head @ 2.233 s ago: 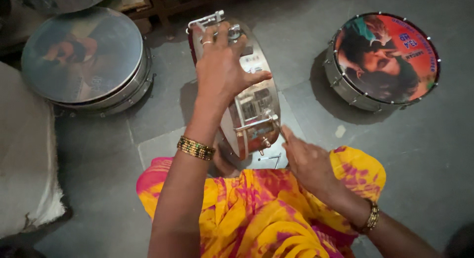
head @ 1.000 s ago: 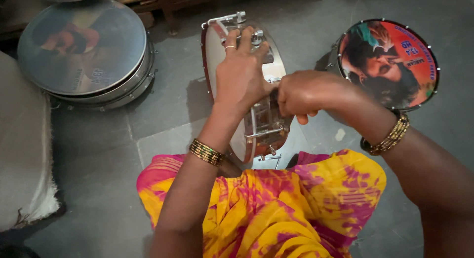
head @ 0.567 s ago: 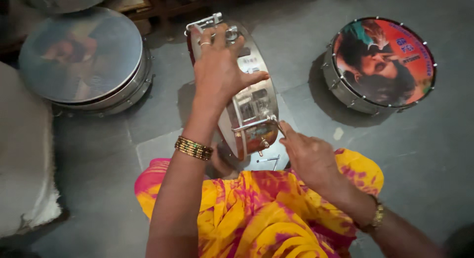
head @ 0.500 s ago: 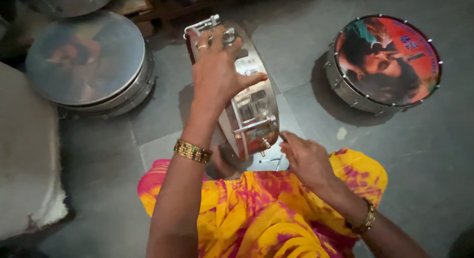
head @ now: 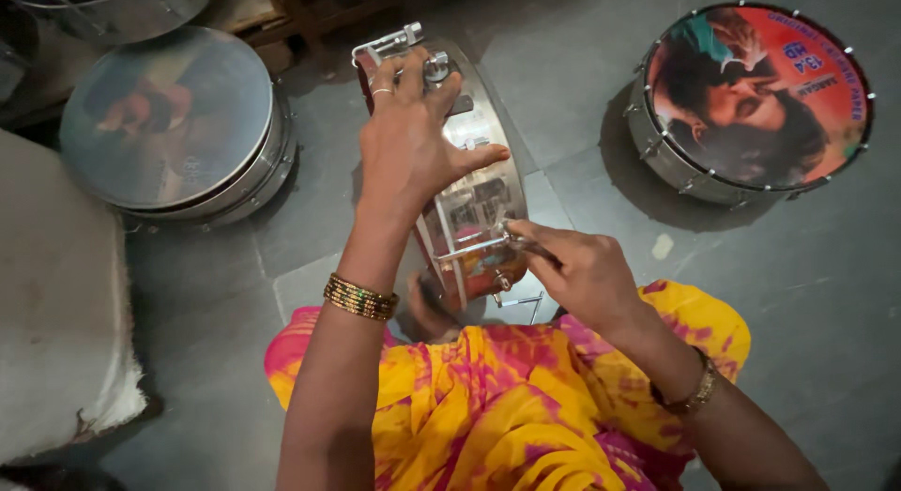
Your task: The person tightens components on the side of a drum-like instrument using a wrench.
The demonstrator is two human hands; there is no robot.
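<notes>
On the grey floor (head: 826,294), largest first:
Steel-rimmed hand drum (head: 474,186): stood on edge before the lap.
Left hand (head: 408,144): grip clamped on its upper rim.
Right hand (head: 577,270): fingers pinched together on a tuning rod (head: 469,250) at the lower rim.
Picture-faced drum (head: 751,97): lay well apart, right.

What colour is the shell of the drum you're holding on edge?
Shiny silver metal, on the drum under the left hand; the head view shows it.
</notes>
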